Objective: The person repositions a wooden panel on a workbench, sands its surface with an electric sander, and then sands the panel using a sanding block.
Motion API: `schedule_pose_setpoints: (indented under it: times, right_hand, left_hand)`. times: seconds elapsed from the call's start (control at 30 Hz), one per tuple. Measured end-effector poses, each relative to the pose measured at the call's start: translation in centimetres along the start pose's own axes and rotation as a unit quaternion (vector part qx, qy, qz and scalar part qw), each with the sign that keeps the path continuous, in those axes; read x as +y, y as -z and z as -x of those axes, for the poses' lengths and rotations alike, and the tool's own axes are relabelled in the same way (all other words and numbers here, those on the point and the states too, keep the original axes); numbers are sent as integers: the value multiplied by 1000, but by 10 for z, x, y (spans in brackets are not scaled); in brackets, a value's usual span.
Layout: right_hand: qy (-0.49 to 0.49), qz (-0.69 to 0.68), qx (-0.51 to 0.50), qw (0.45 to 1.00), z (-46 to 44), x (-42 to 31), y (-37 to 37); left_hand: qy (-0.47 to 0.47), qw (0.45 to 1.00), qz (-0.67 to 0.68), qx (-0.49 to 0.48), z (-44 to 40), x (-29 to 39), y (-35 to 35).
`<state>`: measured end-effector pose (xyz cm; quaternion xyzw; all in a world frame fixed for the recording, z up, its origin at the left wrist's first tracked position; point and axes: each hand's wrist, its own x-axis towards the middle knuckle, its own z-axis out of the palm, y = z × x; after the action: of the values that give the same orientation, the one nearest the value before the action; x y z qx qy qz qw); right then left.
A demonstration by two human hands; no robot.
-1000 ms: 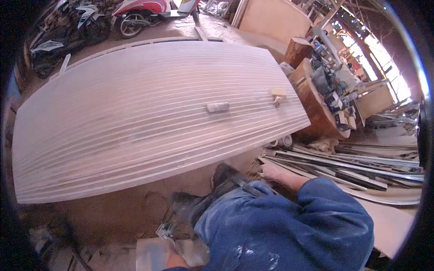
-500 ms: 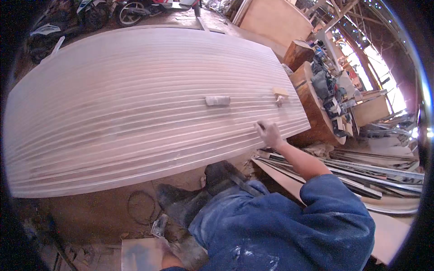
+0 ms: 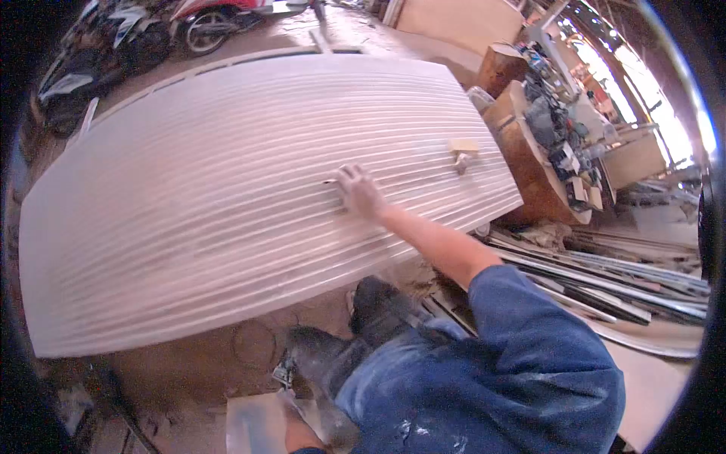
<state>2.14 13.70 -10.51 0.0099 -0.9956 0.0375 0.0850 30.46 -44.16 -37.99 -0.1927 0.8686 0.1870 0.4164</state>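
My right hand (image 3: 358,194) reaches over the grooved, pale panel (image 3: 227,174), its fingers curled down where the whitish block was seen before. The hand covers nearly all of that block; a thin dark edge shows left of the fingertips. My left hand (image 3: 287,405) is low in the view, at the edge of a flat board (image 3: 255,425) with a bluish smear. Its fingers are blurred and mostly hidden. A small metallic thing (image 3: 283,372) shows just above it. A yellowish block (image 3: 463,146) lies on the panel's right part, against a small crumpled piece (image 3: 462,162).
Motorbikes (image 3: 208,29) stand beyond the panel. To the right are a wooden bench (image 3: 522,144) heaped with tools and long metal and wood strips (image 3: 590,284) on the floor. A looped cable (image 3: 253,342) lies below the panel's near edge.
My right hand has risen from beside the strips, crossed the panel's near edge and moved left onto the whitish block. My left hand stays low by the board. The view has shifted slightly.
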Motion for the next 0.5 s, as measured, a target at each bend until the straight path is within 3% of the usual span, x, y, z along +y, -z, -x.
schedule_pose_setpoints:
  times: [0.07,0.13,0.2,0.27,0.33,0.37,0.4,0.43,0.47,0.5]
  right_hand:
    - [-56,-117,25,991,17,-29,8]
    - [-169,-434,26,884,39,-71,70]
    - [-268,-422,-19,866,74,-98,125]
    - [-265,-406,-2,875,124,-99,132]
    - [-316,-444,-74,835,155,-93,155]
    - [-319,-449,-56,833,171,-89,157]
    - [-324,-451,-67,829,184,-85,153]
    - [-331,-455,-77,823,189,-88,150]
    - [-338,-467,-58,815,188,-99,157]
    - [-301,-444,-55,842,183,-111,173]
  left_hand:
    - [-10,1000,-3,0,5,22,1]
    - [-16,1000,-9,0,17,42,1]
    - [-41,999,-9,-2,31,62,1]
    - [-95,995,-1,12,46,95,12]
    - [-195,980,44,23,58,136,28]
    - [-249,965,85,10,72,167,42]
    - [-292,945,146,-33,95,202,60]
    - [-264,926,227,-145,143,255,101]
    - [-228,872,332,-278,208,314,145]
    - [-223,817,398,-352,221,338,151]
